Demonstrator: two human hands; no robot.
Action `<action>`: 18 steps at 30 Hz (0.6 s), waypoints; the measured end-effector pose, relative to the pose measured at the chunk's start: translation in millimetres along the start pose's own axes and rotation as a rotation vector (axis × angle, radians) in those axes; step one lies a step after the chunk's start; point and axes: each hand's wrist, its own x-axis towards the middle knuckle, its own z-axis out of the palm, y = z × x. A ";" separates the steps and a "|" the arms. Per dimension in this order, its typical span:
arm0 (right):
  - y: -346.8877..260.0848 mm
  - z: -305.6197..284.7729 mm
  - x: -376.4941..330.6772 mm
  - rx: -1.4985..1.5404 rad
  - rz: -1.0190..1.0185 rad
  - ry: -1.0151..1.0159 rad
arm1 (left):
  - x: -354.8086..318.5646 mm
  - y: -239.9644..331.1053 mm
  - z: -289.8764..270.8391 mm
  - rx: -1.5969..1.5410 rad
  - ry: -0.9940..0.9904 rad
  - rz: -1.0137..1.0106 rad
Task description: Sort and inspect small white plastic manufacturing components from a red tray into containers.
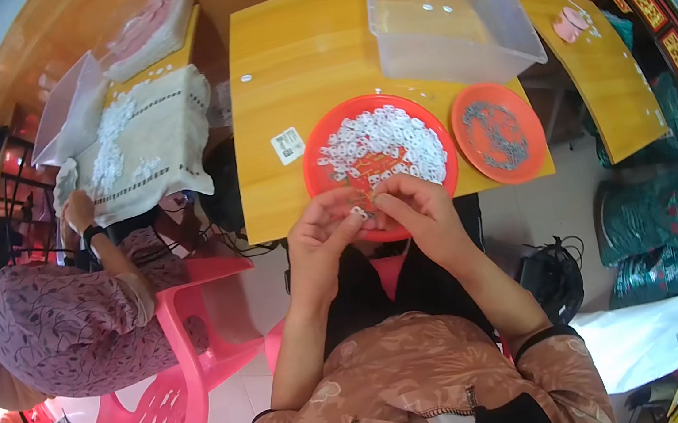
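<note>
Over the near rim of a red round basin (314, 166), my two hands come close together. My left hand (324, 239) has its thumb and fingers closed on a small white plastic piece (360, 211). Thumb and forefinger of my right hand (421, 207) are pinched right beside it; whatever they hold is too small to make out. Many similar white pieces (399, 139) with holes are heaped in the basin, mostly toward its far and right side. An orange-red plate (528, 121) to the right carries thin grey metal pins (498, 135), nail-like in look.
A clear plastic bin (455, 44) stands on the yellow table (278, 60), behind the basin. A white label card (288, 146) lies left of it. At left, a person (70, 319) works at a cloth-covered table (157, 143) near a pink chair (186, 371). Green sacks (649, 218) stand at right.
</note>
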 end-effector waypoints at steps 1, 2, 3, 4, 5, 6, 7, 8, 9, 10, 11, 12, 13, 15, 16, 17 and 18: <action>-3.8 4.4 0.7 0.034 -0.004 -0.010 | -0.2 3.0 0.3 -0.007 0.009 0.039; -5.9 7.6 1.5 0.069 -0.010 -0.019 | 0.0 5.4 0.4 -0.014 0.018 0.078; -4.8 8.6 0.5 0.068 -0.002 -0.009 | -1.5 4.2 0.8 -0.018 0.013 0.066; -3.7 9.2 -0.7 0.097 0.023 -0.039 | -3.0 3.1 1.0 -0.018 0.028 0.082; -2.8 9.6 -2.3 0.127 0.046 -0.070 | -5.3 2.4 1.7 -0.018 0.043 0.099; -1.6 10.0 -1.9 0.127 0.050 -0.056 | -5.7 3.6 2.5 -0.037 0.052 0.093; -0.7 10.3 -1.6 0.126 0.041 -0.064 | -5.7 3.6 2.7 -0.039 0.043 0.083; -0.1 9.3 -1.6 0.124 0.032 -0.072 | -5.3 3.2 2.9 -0.025 0.048 0.089; -0.2 8.5 -1.7 0.126 0.035 -0.063 | -6.0 3.1 2.1 -0.010 0.057 0.097; -0.8 7.4 -1.7 0.101 0.058 -0.097 | -6.0 2.6 1.6 -0.010 0.051 0.089; -1.5 6.3 -1.9 0.077 0.081 -0.131 | -5.6 2.0 1.3 -0.004 0.052 0.093; -3.2 7.1 -2.7 0.080 0.083 -0.124 | -6.5 2.4 0.5 0.004 0.055 0.099; -5.2 8.1 -3.3 0.089 0.083 -0.138 | -7.3 2.2 -0.9 0.005 0.050 0.093; -6.5 8.5 -4.0 0.099 0.083 -0.143 | -7.9 1.0 -3.1 0.005 0.060 0.098; -6.7 8.2 -4.1 0.087 0.072 -0.156 | -8.4 1.4 -2.7 0.005 0.054 0.093; -6.8 7.8 -4.5 0.074 0.060 -0.169 | -9.1 2.3 -1.8 0.010 0.056 0.096; -6.7 7.7 -4.8 0.076 0.061 -0.163 | -9.3 2.7 -1.1 0.015 0.058 0.098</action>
